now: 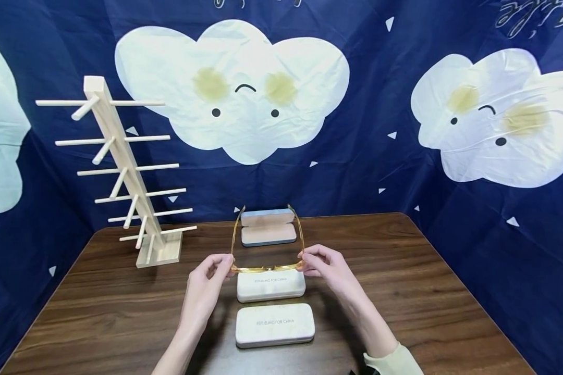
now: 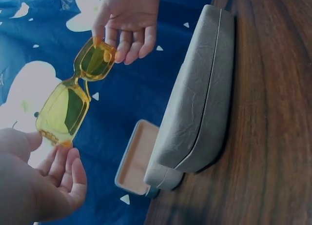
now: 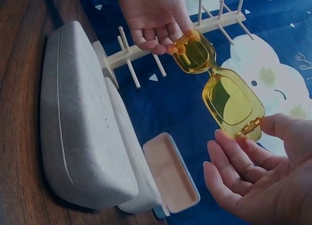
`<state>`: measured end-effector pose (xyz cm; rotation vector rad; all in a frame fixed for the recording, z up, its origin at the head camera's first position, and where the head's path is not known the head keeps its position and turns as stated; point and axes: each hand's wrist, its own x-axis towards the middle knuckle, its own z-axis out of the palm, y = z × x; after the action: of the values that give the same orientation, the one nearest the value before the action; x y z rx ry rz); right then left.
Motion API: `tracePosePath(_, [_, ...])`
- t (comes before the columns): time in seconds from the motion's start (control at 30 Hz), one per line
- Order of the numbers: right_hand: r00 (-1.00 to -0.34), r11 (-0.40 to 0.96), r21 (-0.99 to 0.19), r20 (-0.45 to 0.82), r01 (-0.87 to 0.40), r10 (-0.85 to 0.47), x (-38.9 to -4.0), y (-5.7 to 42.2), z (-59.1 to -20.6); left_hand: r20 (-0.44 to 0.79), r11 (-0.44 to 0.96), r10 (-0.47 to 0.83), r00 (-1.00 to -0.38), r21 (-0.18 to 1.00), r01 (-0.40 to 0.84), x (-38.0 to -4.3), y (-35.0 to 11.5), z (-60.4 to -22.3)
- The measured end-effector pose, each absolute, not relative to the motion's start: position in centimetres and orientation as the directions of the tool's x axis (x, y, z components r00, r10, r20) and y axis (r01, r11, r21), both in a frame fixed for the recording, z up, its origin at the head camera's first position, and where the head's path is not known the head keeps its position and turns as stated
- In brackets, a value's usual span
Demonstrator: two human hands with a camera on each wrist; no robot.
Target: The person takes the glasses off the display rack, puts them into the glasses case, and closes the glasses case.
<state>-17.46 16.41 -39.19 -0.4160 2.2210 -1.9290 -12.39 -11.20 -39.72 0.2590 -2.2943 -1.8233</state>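
Yellow-tinted sunglasses (image 1: 268,269) with clear amber frames hang in the air, their temples unfolded and pointing to the back. My left hand (image 1: 207,284) pinches the left hinge corner between thumb and fingers. At the opposite corner, my right hand (image 1: 332,273) pinches the frame the same way. In the right wrist view both lenses (image 3: 229,99) show between the two hands. Below the sunglasses lies a shut white glasses case (image 1: 270,288), partly covered by them in the head view. A second shut white case (image 1: 274,325) lies nearer the front.
An opened blue case with a pink lining (image 1: 268,234) sits at the back of the wooden table (image 1: 394,291). A wooden display stand (image 1: 126,166) with several pegs rises at the back left. Blue cloth with white clouds (image 1: 375,156) hangs behind and at the sides.
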Motion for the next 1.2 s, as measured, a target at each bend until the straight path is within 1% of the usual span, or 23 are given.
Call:
tracePosePath(0.17, [-0.953,0.123,-0.985,0.078,-0.118,-0.292,-17.46,16.31,-38.99,0.076,0.225,-0.202,-0.977,0.974,0.029,-12.28,-11.52,-39.32])
tracePosePath(0.37, [-0.964,0.139,-0.983,0.080,-0.118,-0.254,-17.49,16.36,-38.90,0.088,0.278,-0.161,-0.983,0.960,0.040,-12.17,-11.60,-39.15])
tracePosePath(0.57, [-0.969,0.141,-0.984,0.079,-0.114,-0.233,-17.53,16.07,-38.96,0.120,0.307,-0.162,-0.980,0.949,0.065,-12.24,-11.60,-39.34])
tracePosePath(0.93, [-0.979,0.136,-0.986,0.067,-0.094,-0.191,-17.31,15.84,-38.83,0.127,0.340,-0.150,-0.981,0.938,0.070,-12.17,-11.62,-39.35])
tracePosePath(1.2, [-0.976,0.113,-0.987,0.089,-0.113,-0.201,-17.22,15.62,-39.06,0.204,0.365,-0.149,-0.967,0.920,0.138,-12.18,-11.61,-39.67])
